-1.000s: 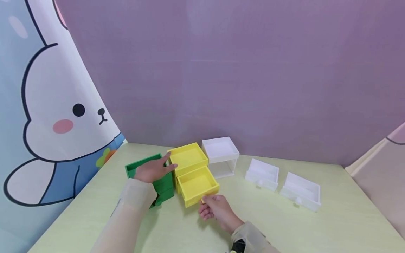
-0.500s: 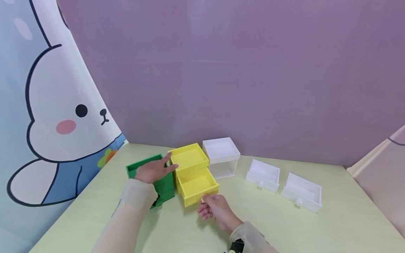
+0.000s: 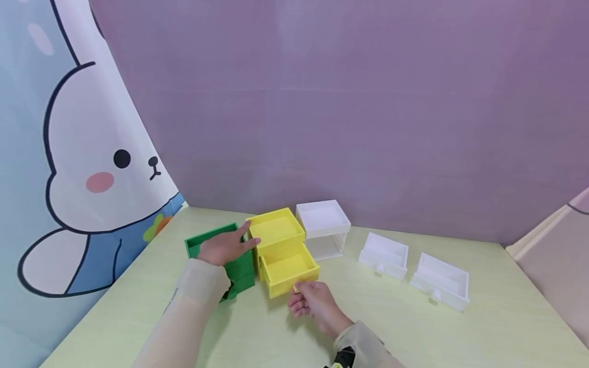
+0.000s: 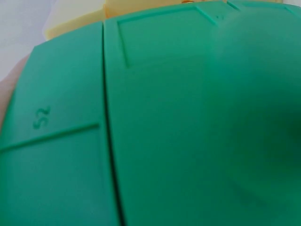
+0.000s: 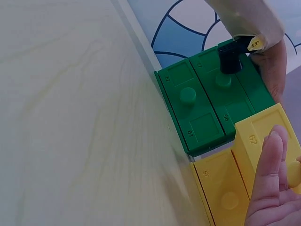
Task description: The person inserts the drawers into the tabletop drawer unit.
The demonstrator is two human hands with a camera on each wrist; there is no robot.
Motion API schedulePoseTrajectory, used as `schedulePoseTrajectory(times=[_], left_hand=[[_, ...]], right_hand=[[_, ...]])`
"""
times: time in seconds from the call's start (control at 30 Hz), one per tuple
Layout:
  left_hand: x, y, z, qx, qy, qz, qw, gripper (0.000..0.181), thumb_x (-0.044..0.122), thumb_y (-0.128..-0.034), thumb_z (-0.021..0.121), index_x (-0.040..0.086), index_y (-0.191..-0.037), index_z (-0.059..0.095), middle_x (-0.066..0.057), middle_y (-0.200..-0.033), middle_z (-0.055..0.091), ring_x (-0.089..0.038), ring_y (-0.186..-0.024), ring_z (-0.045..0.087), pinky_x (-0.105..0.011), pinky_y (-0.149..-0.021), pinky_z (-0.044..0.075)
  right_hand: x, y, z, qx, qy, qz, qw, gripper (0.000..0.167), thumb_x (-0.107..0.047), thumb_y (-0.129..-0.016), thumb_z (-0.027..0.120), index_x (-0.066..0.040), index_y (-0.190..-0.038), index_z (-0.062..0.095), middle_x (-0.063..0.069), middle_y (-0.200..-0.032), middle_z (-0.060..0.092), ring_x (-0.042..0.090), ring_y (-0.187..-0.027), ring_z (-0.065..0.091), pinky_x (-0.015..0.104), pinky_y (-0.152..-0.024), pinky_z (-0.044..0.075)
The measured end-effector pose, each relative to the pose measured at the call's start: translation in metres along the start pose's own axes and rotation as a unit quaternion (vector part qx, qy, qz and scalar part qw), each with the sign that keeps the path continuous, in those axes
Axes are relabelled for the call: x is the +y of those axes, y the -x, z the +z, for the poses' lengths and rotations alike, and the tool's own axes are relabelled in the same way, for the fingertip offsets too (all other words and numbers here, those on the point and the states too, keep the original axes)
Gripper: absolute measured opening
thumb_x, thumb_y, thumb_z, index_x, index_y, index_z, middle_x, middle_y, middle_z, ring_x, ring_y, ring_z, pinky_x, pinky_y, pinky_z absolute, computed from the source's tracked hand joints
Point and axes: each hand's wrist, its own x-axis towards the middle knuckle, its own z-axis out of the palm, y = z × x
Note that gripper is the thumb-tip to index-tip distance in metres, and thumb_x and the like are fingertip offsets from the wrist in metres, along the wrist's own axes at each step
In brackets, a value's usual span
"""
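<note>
My right hand (image 3: 317,306) pinches the knob (image 5: 294,175) of the upper yellow drawer (image 3: 287,267), which stands partway out of the small yellow cabinet (image 3: 276,228). In the right wrist view, a lower yellow drawer (image 5: 221,181) sits flush beneath it. My left hand (image 3: 223,249) reaches across the small green cabinet (image 3: 241,271), its extended index finger and thumb touching the yellow cabinet's top left side. Its other fingers are mostly hidden. Green drawer fronts (image 4: 160,117) fill the left wrist view; both green drawers look closed.
Right of the yellow cabinet stands a white cabinet (image 3: 322,215) with an open front bay. Two loose white drawers (image 3: 385,254) (image 3: 442,283) lie farther right on the pale wooden table (image 3: 497,317). A purple cloth (image 3: 322,117) hangs behind, and a cartoon-printed cloth (image 3: 87,163) at the left.
The upper yellow drawer has slid slightly inward, with my right hand still on its knob. My left hand keeps its place on the yellow cabinet. The head view has shifted a little.
</note>
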Motion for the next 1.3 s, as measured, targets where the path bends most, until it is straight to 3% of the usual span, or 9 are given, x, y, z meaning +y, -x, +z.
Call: schedulePoseTrajectory(times=[0.2, 0.43, 0.9, 1.3], left_hand=[[-0.001, -0.002, 0.001, 0.001, 0.003, 0.004, 1.0000, 0.074, 0.064, -0.0938, 0.039, 0.026, -0.154, 0.019, -0.019, -0.138, 0.051, -0.031, -0.101, 0.058, -0.052, -0.085, 0.047], [0.000, -0.002, 0.000, 0.004, 0.000, 0.005, 1.0000, 0.074, 0.064, -0.0936, 0.039, 0.027, -0.154, 0.019, -0.018, -0.135, 0.053, -0.029, -0.094, 0.058, -0.048, -0.079, 0.049], [-0.002, -0.003, 0.003, 0.007, 0.004, 0.006, 0.9999, 0.074, 0.063, -0.0935, 0.040, 0.026, -0.154, 0.020, -0.018, -0.137, 0.052, -0.031, -0.102, 0.059, -0.052, -0.084, 0.047], [0.002, -0.010, 0.006, 0.009, 0.006, 0.007, 0.9999, 0.075, 0.064, -0.0934, 0.040, 0.025, -0.154, 0.020, -0.018, -0.136, 0.053, -0.029, -0.097, 0.060, -0.050, -0.083, 0.048]], right_hand=[[-0.001, -0.002, 0.000, 0.002, -0.002, 0.003, 1.0000, 0.025, -0.013, -0.096, 0.048, 0.010, -0.093, 0.057, 0.000, -0.066, 0.061, 0.006, -0.055, 0.057, 0.019, -0.052, 0.048], [-0.002, -0.003, 0.000, 0.002, 0.000, 0.006, 1.0000, 0.024, -0.013, -0.096, 0.048, 0.009, -0.091, 0.057, 0.000, -0.065, 0.061, 0.006, -0.054, 0.057, 0.019, -0.052, 0.048], [-0.003, -0.005, 0.002, -0.005, 0.024, 0.005, 0.9997, 0.022, -0.013, -0.093, 0.049, 0.008, -0.088, 0.057, 0.000, -0.063, 0.059, 0.005, -0.053, 0.056, 0.018, -0.051, 0.048], [-0.003, -0.019, -0.005, -0.004, 0.029, 0.009, 0.9995, 0.023, -0.012, -0.093, 0.050, 0.009, -0.088, 0.058, 0.001, -0.064, 0.060, 0.007, -0.052, 0.056, 0.019, -0.051, 0.048]])
